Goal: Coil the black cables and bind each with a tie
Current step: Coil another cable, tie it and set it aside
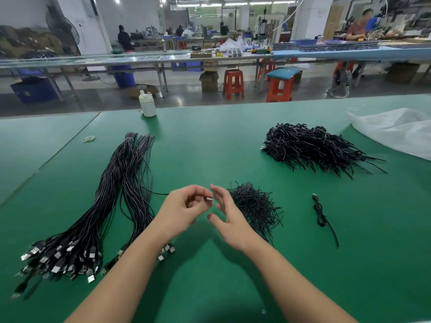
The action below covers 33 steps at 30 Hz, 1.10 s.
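- I see the left hand [184, 207] pinching a cable plug [209, 198] above the green table [210, 145].
- The right hand [229, 217] hovers beside it, fingers relaxed.
- Uncoiled black cables [116, 194] lie left; a pile of ties [255, 206] sits right.

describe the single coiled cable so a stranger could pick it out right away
On the green table, look right of the hands, past the small heap of ties. The single coiled cable lies alone there, one bound strand with a straight tail, unlike the big piles.
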Tool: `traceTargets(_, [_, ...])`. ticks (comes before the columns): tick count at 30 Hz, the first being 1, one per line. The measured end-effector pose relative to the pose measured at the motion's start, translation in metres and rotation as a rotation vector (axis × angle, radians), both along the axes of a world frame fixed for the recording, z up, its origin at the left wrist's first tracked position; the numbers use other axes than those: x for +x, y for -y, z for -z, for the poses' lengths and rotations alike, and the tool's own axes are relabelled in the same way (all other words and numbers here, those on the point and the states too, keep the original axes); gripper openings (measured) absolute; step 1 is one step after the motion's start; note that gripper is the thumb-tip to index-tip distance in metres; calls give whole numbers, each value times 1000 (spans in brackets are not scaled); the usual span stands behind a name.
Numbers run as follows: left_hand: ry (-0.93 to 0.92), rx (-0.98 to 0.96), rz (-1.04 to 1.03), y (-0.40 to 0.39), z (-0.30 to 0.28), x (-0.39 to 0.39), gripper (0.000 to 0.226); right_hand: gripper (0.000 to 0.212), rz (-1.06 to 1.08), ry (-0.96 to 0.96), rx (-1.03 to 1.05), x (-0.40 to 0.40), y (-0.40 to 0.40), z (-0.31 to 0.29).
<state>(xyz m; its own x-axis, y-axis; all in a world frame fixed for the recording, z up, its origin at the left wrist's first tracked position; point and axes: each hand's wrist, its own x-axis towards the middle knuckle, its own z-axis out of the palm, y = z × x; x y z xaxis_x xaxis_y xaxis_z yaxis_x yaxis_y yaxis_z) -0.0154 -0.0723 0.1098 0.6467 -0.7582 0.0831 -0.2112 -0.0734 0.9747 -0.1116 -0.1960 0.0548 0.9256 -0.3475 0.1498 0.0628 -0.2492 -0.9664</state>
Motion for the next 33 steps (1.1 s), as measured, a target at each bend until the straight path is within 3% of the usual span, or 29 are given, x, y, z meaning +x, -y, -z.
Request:
traceTargets(2, [46,27,71,-1,0,-2,11,48,-78,-11,-19,0,-2,-4])
traceTargets(5, [175,12,-6,1,-4,-6,3,18,-142,-22,120,-2,-9,-9])
traceTargets(7, [220,-47,-217,4,-6,-3,8,26,-117,6,244,-3,-12,-10])
traceTargets(9, [140,-90,-309,5,-8,-2,13,32,-88,24,344,-4,-13,-14])
traceTargets(14, [18,21,-35,2,1,-12,27,34,-78,21,342,-6,-16,-17])
traceTargets(20, [-9,7,-8,3,10,-13,39,35,-137,-16,360,-11,-19,-12])
traceTargets(22, [68,-38,-118,8,11,-15,42,37,-190,-71,415,-12,-19,-8])
traceTargets(23, [40,-119,-200,11,8,-14,44,39,-221,-113,447,-13,-19,-4])
traceTargets(25, [-287,-442,-263,15,-5,-6,48,40,-277,-181,532,-16,-20,5])
traceTargets(27, [-654,-726,-129,6,-16,12,46,39,-279,-189,689,-18,-17,13])
traceTargets(28, [-785,-748,-27,-1,-23,17,38,38,-251,-179,795,-18,-14,15])
traceTargets(30, [-919,-514,227,-14,-28,19,18,36,-182,-155,984,-17,-3,15])
traceTargets(31, [-848,-269,354,-19,-25,18,21,36,-158,-148,1024,-15,3,13])
traceTargets(33, [-489,246,537,-19,-8,14,36,37,-136,-156,989,-10,12,4])
